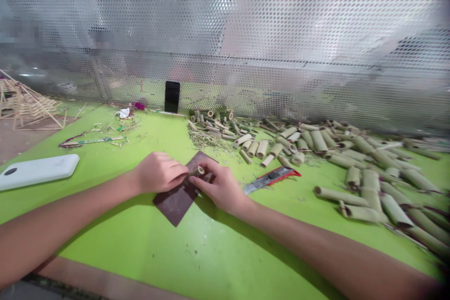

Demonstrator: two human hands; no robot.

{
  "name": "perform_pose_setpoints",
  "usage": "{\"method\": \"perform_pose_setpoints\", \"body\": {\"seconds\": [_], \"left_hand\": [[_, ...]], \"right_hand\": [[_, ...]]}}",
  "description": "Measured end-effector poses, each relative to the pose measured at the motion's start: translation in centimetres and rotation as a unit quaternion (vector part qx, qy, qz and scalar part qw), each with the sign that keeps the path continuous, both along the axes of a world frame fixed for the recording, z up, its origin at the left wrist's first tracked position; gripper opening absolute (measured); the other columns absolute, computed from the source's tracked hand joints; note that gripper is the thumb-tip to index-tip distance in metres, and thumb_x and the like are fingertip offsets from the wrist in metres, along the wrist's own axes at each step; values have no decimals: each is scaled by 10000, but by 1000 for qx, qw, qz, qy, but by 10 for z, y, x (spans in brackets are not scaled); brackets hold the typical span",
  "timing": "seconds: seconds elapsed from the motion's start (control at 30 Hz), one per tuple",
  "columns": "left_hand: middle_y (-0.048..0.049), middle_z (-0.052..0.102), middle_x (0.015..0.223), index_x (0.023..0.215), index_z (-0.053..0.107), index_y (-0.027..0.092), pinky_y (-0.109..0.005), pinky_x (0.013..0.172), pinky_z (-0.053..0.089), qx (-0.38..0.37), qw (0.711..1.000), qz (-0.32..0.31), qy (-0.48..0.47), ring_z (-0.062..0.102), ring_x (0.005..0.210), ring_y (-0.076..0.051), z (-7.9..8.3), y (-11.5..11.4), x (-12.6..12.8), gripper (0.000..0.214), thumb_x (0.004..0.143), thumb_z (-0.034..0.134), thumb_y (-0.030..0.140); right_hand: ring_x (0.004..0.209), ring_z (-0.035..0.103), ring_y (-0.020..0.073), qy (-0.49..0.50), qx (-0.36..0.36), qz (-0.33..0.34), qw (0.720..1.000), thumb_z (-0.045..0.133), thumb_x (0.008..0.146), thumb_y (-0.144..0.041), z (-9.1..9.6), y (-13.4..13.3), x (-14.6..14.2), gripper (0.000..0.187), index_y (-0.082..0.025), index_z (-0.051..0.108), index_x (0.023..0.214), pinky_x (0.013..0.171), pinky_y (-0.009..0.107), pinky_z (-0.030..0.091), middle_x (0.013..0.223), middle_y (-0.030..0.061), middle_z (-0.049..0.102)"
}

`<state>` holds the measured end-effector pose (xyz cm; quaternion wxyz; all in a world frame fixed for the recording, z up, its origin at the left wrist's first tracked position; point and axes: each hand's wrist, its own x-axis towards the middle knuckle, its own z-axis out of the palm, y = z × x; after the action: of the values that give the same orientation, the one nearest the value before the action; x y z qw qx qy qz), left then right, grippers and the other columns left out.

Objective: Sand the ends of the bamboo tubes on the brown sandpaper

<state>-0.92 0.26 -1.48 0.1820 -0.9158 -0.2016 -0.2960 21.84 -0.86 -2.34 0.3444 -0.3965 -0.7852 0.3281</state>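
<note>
Above a dark brown sheet (177, 204) that looks like sandpaper, a short bamboo tube (198, 171) is held between my two hands. My right hand (221, 185) pinches it between thumb and fingers, its open end showing. My left hand (160, 173) is closed round the tube's other end, its fingertips close to the right hand's and partly hiding the tube. The sheet lies flat and turned on the green table. Just right of my right hand, a red and grey utility knife (272, 178) rests on the tabletop.
Many cut bamboo tubes (318, 140) spread across the right and back, beside shavings (211, 141). A black phone (172, 97) leans upright near the perforated metal screen (225, 33). A white power bank-like object (38, 172) lies left. A stick structure (31, 105) stands far left.
</note>
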Motion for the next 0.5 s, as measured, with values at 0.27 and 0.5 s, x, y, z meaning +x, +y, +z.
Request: {"method": "perform_pose_setpoints", "body": {"seconds": [0.27, 0.5], "left_hand": [[2, 669, 637, 938, 680, 131, -286, 504, 403, 87, 992, -8, 90, 588, 516, -141, 7, -2, -2, 255, 1032, 444, 155], [3, 640, 635, 879, 649, 132, -286, 528, 390, 106, 985, -16, 135, 553, 526, -130, 6, -4, -1, 224, 1005, 467, 100]], "right_hand": [[691, 666, 148, -21, 13, -9, 1000, 738, 873, -205, 3, -1, -1, 132, -214, 667, 984, 610, 259, 510, 853, 5, 727], [696, 650, 139, -39, 48, -1, 998, 764, 844, -165, 2, -2, -1, 139, -217, 685, 946, 637, 245, 488, 803, -20, 713]]}}
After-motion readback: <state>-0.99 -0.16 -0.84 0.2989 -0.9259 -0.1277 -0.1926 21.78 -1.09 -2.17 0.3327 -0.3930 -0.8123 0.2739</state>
